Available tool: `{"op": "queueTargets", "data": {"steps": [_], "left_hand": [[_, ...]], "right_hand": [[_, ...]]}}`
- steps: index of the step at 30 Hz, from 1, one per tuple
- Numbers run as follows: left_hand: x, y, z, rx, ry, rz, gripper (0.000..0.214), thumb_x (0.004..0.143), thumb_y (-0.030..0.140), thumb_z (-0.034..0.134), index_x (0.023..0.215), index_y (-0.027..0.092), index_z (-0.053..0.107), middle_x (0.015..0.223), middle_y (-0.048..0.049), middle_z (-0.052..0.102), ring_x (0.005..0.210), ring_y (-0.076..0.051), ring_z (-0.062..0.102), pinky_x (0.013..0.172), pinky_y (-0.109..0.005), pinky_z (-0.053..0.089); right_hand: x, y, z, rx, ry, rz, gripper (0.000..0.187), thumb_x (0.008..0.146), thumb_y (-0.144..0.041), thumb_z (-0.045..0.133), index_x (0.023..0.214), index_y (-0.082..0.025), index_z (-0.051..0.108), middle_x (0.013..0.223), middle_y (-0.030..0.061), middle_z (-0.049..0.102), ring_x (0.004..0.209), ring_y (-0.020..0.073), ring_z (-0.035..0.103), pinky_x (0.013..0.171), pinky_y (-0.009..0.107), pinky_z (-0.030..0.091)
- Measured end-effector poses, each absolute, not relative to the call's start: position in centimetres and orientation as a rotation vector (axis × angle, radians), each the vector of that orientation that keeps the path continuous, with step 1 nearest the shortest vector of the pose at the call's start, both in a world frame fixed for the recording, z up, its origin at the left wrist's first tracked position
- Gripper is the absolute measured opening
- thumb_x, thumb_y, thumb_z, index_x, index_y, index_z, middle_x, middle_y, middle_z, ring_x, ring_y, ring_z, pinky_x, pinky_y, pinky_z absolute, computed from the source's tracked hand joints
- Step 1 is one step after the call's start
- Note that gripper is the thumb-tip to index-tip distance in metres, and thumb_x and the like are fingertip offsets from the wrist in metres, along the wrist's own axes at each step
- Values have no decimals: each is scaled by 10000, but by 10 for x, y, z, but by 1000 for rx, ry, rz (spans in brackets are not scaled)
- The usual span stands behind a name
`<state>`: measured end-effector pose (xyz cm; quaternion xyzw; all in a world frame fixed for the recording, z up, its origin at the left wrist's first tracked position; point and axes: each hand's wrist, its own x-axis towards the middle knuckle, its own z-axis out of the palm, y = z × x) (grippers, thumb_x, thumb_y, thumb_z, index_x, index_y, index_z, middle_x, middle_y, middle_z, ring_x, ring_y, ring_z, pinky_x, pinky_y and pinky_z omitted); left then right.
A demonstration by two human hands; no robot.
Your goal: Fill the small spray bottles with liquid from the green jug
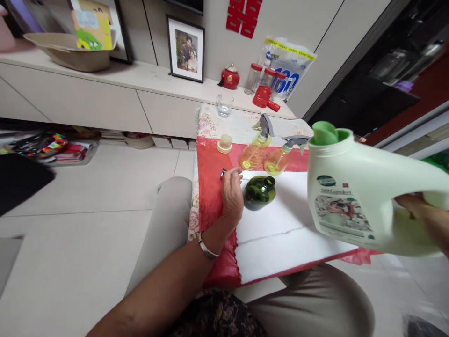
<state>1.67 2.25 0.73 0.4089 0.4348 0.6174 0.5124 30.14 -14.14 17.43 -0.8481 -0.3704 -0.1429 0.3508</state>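
My right hand [417,213], at the right edge, grips the handle of a large pale green detergent jug [345,187]. The jug is tilted above the table, its green-lipped mouth uncapped. Beside a dark green glass bottle [257,193] with an open neck is my left hand [232,192], fingers curled together. A small dark and shiny piece [223,174] shows at its fingertips, too hidden to name. Behind the bottle stand two yellowish spray bottles [254,152] with grey trigger heads. A pale translucent cap [225,143] rests on the red cover.
The low table has a white sheet [280,243] over a red plastic cover [213,187]. A glass mug [224,106] stands at its far edge. On the shelf behind are red-lidded jars [253,78], a red pot [230,77], a plastic bag [286,65] and a framed photo [185,48].
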Motion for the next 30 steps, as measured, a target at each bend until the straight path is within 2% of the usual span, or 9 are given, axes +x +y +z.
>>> {"op": "queueTargets", "data": {"steps": [2,5,8,16,24,30], "left_hand": [[18,24,6,973,1057,1487,280,1007,313,374,1042,205,630,1094,-107,700,964,-200,697,872,-374,580],[19,27,4,964,1084,1488,275,1000,307,381,1051,198,629,1110,-118,701,957,-194,695,857,-354,576],[18,27,3,994,1087,1494,256,987,309,416,1077,188,623,1147,-124,691,987,-187,682,867,-333,565],[18,29,-3,973,1085,1527,250,926,323,517,1084,164,627,1120,-112,699,996,-190,678,899,-336,537],[15,28,1,978,1075,1579,238,871,227,598,1103,173,610,1130,-92,700,979,-159,683,925,-314,536],[-2,30,22,1033,1182,1550,289,858,164,586,1146,177,604,1119,-84,680,977,-148,667,896,-296,539]], "right_hand": [[288,-135,163,-2120,-895,-356,419,635,-476,748,1003,-279,779,885,23,661,692,183,585,599,317,383],[278,-118,141,-1917,-682,-285,312,556,-387,767,787,-180,732,798,40,627,615,143,542,549,271,388],[276,-100,115,-1736,-630,-227,319,521,-377,758,714,-139,668,738,40,586,584,117,513,494,222,369],[272,-65,57,-1647,-639,-50,355,563,-395,703,717,-87,617,687,29,563,569,108,504,481,187,390],[278,-47,33,-1605,-615,45,396,543,-406,720,736,-78,611,696,23,563,606,108,518,521,179,414],[293,-57,28,-1678,-617,196,504,479,-382,807,868,-83,692,825,53,628,651,113,530,507,168,383]]}}
